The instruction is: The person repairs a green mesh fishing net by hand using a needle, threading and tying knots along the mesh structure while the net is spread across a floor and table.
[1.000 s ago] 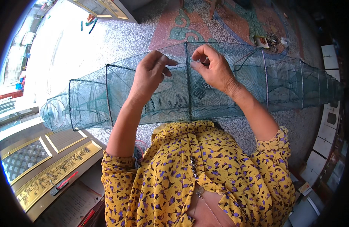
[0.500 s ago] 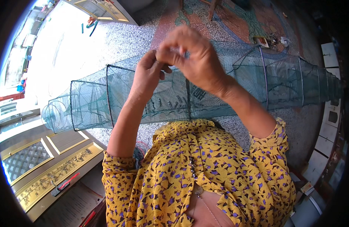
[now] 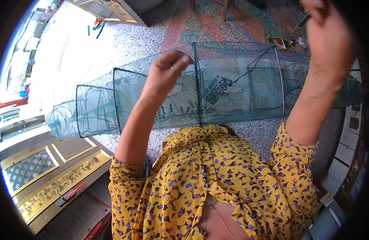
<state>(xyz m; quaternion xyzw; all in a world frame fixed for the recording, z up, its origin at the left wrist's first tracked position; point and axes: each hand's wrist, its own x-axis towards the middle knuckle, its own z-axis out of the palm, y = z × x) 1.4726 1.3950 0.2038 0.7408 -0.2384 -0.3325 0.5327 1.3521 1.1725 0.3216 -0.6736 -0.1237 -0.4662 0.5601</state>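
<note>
A long green mesh fish trap (image 3: 228, 106) with dark square frames stretches from left to right in front of me. My left hand (image 3: 166, 70) is closed in a pinch beside the top of the trap's middle frame (image 3: 197, 80); what lies between its fingertips is hidden. At the upper right, my right hand (image 3: 328, 38) is raised well away from the left, its fingers closed. A slim dark stick-like tool (image 3: 302, 21) sticks out from them, its exact kind unclear. Dark printing and several small dark pieces (image 3: 186, 110) show through the mesh.
Speckled floor with a coloured pattern (image 3: 192, 28) lies beyond the trap. A small box (image 3: 277, 43) with odds and ends sits past its right part. Gold-trimmed panels (image 3: 60, 188) stand at the lower left. Wooden legs (image 3: 225, 10) show at the far edge.
My hands were together over the middle of the trap. The right hand has swung away to the upper right, while the left has shifted slightly right toward the middle frame.
</note>
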